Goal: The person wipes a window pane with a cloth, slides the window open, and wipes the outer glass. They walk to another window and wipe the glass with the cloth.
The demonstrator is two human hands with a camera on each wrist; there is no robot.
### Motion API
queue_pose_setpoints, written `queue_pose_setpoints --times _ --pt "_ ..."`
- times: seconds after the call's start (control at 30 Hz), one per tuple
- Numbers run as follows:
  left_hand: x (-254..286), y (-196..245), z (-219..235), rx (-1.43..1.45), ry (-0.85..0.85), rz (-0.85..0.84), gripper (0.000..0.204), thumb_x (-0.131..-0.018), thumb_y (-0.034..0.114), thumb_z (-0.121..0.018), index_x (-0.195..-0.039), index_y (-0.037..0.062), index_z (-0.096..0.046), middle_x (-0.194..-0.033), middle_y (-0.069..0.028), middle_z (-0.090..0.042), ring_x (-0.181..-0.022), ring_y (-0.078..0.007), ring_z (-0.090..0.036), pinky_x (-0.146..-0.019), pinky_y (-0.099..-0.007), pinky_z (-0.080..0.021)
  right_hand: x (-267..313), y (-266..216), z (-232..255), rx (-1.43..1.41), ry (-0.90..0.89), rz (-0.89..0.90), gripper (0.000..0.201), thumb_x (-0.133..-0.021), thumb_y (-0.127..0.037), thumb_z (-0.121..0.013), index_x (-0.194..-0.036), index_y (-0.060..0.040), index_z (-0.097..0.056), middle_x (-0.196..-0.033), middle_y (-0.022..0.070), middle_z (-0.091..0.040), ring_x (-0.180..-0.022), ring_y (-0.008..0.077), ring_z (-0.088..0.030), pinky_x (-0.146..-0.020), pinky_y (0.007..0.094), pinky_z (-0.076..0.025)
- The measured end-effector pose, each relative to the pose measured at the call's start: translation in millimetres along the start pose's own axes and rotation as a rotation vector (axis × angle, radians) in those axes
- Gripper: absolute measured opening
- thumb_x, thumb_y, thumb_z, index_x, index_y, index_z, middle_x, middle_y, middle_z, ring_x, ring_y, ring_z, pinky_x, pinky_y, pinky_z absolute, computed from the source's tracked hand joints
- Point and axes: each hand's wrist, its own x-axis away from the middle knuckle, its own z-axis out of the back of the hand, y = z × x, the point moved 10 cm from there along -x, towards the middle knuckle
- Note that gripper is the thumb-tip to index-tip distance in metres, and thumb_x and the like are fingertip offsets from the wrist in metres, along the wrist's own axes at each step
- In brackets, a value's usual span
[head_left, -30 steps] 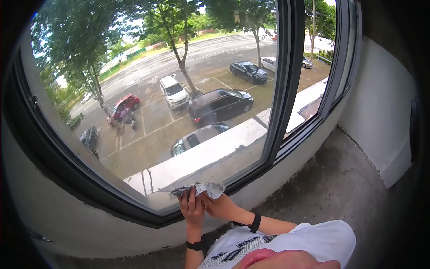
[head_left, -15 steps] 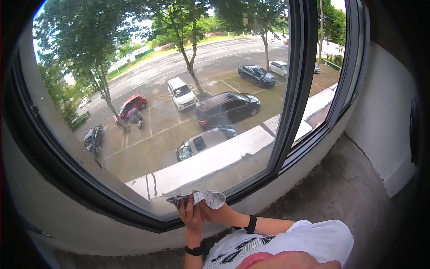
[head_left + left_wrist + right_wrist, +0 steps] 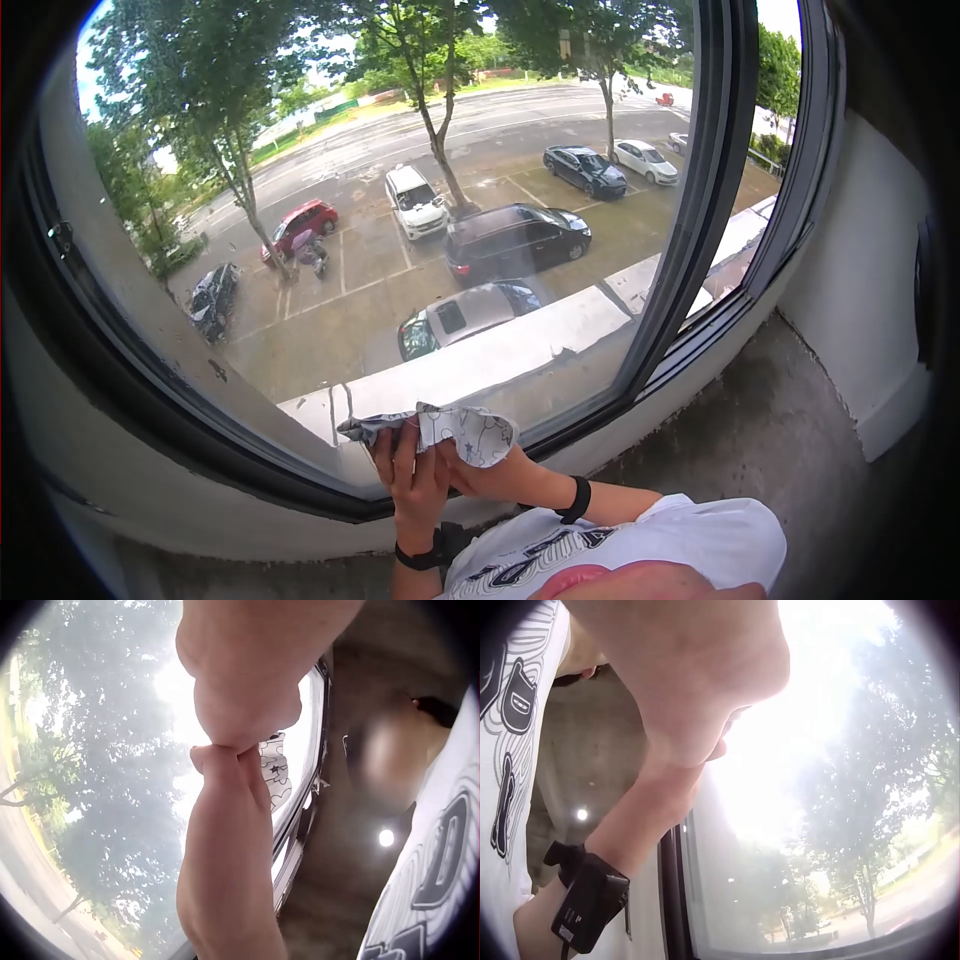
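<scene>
A white cloth (image 3: 468,432) printed with dark line drawings and stars is bunched between my two hands, low in front of the window pane. My left hand (image 3: 412,478) grips its left part, several fingers lying up over the folds. Close beside it, my right hand (image 3: 490,470) holds the cloth from below, its fingers mostly hidden behind the cloth and the left hand. A patch of the printed cloth (image 3: 274,769) shows beside the meeting hands in the left wrist view. In the right wrist view, my right hand (image 3: 697,682) hides the cloth.
The large window pane (image 3: 330,310) sits in a dark frame (image 3: 672,330), with a white ledge (image 3: 490,355) beyond the glass. Outside are parked cars, such as a dark van (image 3: 518,243), and trees. A pale wall (image 3: 850,270) and grey floor (image 3: 700,430) lie to the right.
Both hands have shifted slightly left along the window bottom with the cloth, and more of its printed side shows. The scene outside has slid right in the head view.
</scene>
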Motion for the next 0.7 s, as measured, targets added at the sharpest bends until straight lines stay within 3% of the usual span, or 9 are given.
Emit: queue_pose_setpoints --times 0.23,0.33,0.47,0.57,0.67,0.7 --pt "60.3 -10.1 -20.7 -0.016 -0.045 -0.002 0.016 -0.08 0.003 -0.059 -0.094 -0.0038 -0.064 -0.13 -0.0126 -0.047 -0.126 -0.0398 -0.036 -0.102 -0.0557 -0.033 28.4 18.4 -38.9 -0.188 -0.043 -0.074 0.035 -0.078 -0.018 -0.063 -0.111 -0.0072 -0.058 -0.109 0.0137 -0.059 -0.1 0.0303 -0.058 -0.084 0.0386 -0.047" --pt "97.2 -15.3 -34.8 -0.042 -0.048 -0.047 0.014 -0.078 0.005 -0.062 -0.09 -0.0016 -0.065 -0.127 -0.0113 -0.049 -0.122 -0.0374 -0.039 -0.1 -0.0552 -0.036 53.9 33.7 -64.8 -0.188 -0.186 -0.174 0.033 -0.075 -0.014 -0.063 -0.107 -0.0062 -0.058 -0.107 0.0138 -0.059 -0.097 0.0302 -0.058 -0.082 0.0393 -0.047" --pt "121.0 -12.1 -47.8 -0.005 -0.155 -0.083 0.009 -0.076 0.008 -0.067 -0.084 0.002 -0.066 -0.123 -0.0063 -0.054 -0.119 -0.0338 -0.042 -0.099 -0.0521 -0.038 78.6 41.4 -79.7 -0.14 -0.2 -0.17 0.031 -0.073 -0.012 -0.062 -0.103 -0.0052 -0.058 -0.105 0.0141 -0.059 -0.096 0.0312 -0.057 -0.081 0.04 -0.047" --pt "104.7 -3.9 -41.3 -0.013 -0.208 -0.071 0.009 -0.076 0.008 -0.067 -0.085 0.0057 -0.068 -0.122 -0.0004 -0.054 -0.12 -0.0261 -0.042 -0.098 -0.0482 -0.041 80.3 33.3 -78.5 -0.048 -0.199 -0.159 0.03 -0.073 -0.012 -0.062 -0.101 -0.0051 -0.057 -0.106 0.0156 -0.058 -0.098 0.0323 -0.056 -0.082 0.0411 -0.047" --pt "74.8 -4.0 -26.3 -0.017 -0.138 -0.036 0.006 -0.077 0.003 -0.066 -0.081 -0.0004 -0.065 -0.124 -0.0068 -0.054 -0.12 -0.0331 -0.043 -0.1 -0.0494 -0.038 57.3 24.4 -61.2 0.015 -0.267 -0.163 0.032 -0.073 -0.011 -0.061 -0.104 -0.0059 -0.058 -0.107 0.0169 -0.057 -0.099 0.0341 -0.056 -0.083 0.0429 -0.046" --pt "60.2 -5.3 -18.7 0.003 -0.11 0.009 0.006 -0.077 0.002 -0.066 -0.082 -0.0011 -0.065 -0.125 -0.0075 -0.054 -0.12 -0.0338 -0.042 -0.1 -0.0487 -0.038 39.2 14.2 -42.0 0.05 -0.208 -0.09 0.033 -0.074 -0.011 -0.061 -0.106 -0.0056 -0.058 -0.107 0.0169 -0.057 -0.099 0.0349 -0.056 -0.083 0.0437 -0.046"
